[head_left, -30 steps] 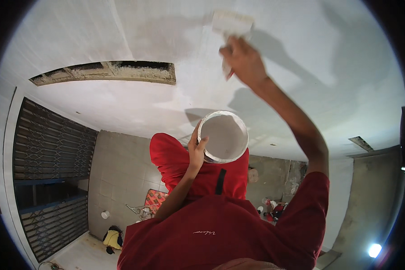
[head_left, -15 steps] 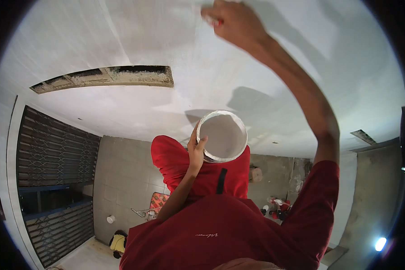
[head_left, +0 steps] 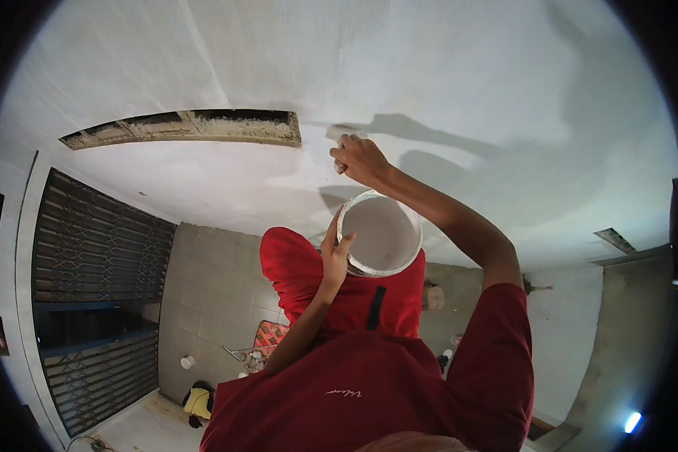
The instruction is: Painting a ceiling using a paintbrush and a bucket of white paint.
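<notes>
The left hand [head_left: 335, 255] clamps the white bucket [head_left: 363, 267] at its left edge; apart from it, the right hand [head_left: 360, 160] grips a pale tool [head_left: 339, 132] near the right edge of the wall [head_left: 459, 68] slot [head_left: 241, 130].

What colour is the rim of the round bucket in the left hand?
The round bucket's rim is white; head view.

Smooth white wall [head_left: 459, 60] fills most of my view ahead. Long narrow slot with rough concrete-like edges [head_left: 241, 129] cut into it, left of centre; small rectangular recess [head_left: 615, 240] far right. Dark metal lattice gate [head_left: 102, 237] on my left. Grey square-tiled floor [head_left: 211, 279] below me. Dull grey-brown wall [head_left: 633, 324] right, bright white lamp [head_left: 633, 422] near its lower end.
</notes>
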A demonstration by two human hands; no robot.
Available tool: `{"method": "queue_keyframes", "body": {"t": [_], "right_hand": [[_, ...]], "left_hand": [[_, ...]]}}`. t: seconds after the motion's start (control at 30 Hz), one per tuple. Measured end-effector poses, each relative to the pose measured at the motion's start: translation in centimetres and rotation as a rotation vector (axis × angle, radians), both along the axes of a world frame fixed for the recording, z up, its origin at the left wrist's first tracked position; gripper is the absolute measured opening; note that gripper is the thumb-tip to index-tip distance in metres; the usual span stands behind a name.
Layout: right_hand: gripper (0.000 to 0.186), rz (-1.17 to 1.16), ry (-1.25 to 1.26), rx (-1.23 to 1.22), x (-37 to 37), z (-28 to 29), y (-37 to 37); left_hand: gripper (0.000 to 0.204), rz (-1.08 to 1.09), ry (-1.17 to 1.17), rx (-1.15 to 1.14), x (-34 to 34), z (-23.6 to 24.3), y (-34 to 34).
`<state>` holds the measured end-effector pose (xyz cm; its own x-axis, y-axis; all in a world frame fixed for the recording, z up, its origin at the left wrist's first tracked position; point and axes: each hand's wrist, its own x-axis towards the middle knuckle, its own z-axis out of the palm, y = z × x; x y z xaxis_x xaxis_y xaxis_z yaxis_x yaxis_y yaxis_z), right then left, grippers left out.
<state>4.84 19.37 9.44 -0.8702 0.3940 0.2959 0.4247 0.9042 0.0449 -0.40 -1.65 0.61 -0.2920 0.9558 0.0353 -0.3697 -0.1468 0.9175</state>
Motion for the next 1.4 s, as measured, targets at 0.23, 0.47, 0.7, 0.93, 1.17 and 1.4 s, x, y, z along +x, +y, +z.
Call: {"method": "queue_keyframes", "body": {"t": [0.23, 0.47, 0.7, 0.93, 1.17, 1.4], "right_hand": [[0.029, -0.119, 0.266, 0.17, 3.6, 14.2, 1.4], [0.014, -0.186, 0.264, 0.591, 3.9, 21.7, -1.7], [0.024, -0.097, -0.047, 0.441, 5.6, 2.4, -0.5], [0.011, -0.238, 0.103, 0.152, 5.2, 13.4, 1.8], [0.01, -0.174, 0.221, 0.639, 1.8, 30.2, -3.2], [0.018, -0.173, 0.072, 0.734, -1.4, 11.4, 0.9]], "left_hand": [[0.056, 0.013, -0.028, 0.014, 0.0, -0.2, 0.2], [0.056, 0.014, -0.007, -0.001, 0.0, 0.0, 0.6], [0.057, 0.01, -0.018, 0.003, 0.0, -0.1, 0.4], [0.056, 0.014, 0.05, 0.022, 0.5, 0.0, 0.5], [0.057, 0.006, 0.059, 0.05, 1.0, 0.3, 1.0], [0.057, 0.056, 0.075, 0.02, 0.2, 0.6, 0.4]]}}
